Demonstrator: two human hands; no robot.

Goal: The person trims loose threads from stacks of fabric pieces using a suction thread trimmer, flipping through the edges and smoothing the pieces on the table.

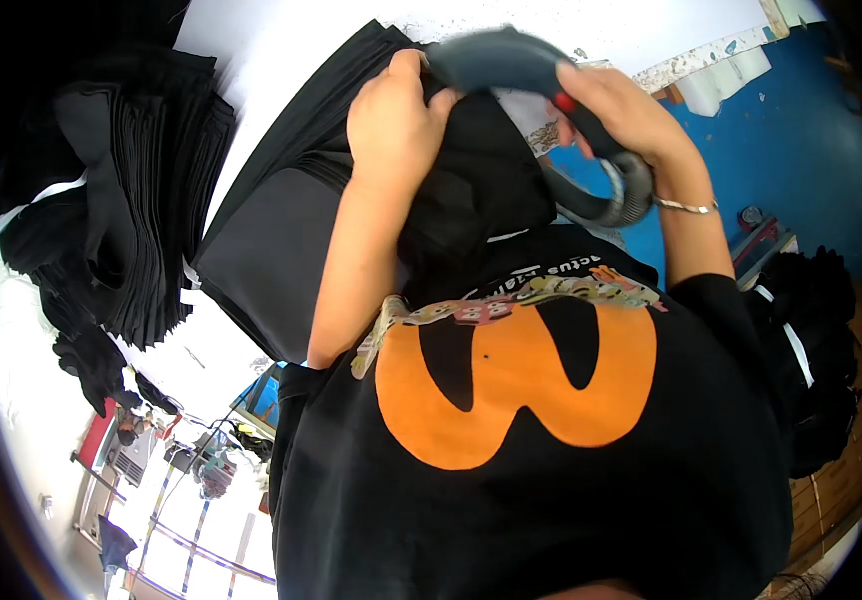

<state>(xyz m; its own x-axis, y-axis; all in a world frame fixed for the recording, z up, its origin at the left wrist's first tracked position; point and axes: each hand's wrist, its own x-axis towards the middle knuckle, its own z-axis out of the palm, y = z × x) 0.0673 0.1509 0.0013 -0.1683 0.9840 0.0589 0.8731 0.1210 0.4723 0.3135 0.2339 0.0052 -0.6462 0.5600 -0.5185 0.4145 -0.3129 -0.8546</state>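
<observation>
Both our hands meet at a curved tool.
Above black flat fabric panels [276, 225], our right hand [636, 115] grips the dark-grey plastic tool [501, 62]; our left hand [386, 130] curls at its tip, perhaps steadying it, its grip unclear.

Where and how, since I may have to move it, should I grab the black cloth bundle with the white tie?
I would grip the black cloth bundle around its middle, beside the white tie, coming from the right. The tie crosses the middle and seems to gather the cloth; the upper edge looks ruffled and loose. The wearer's black T-shirt blocks the left side.
</observation>
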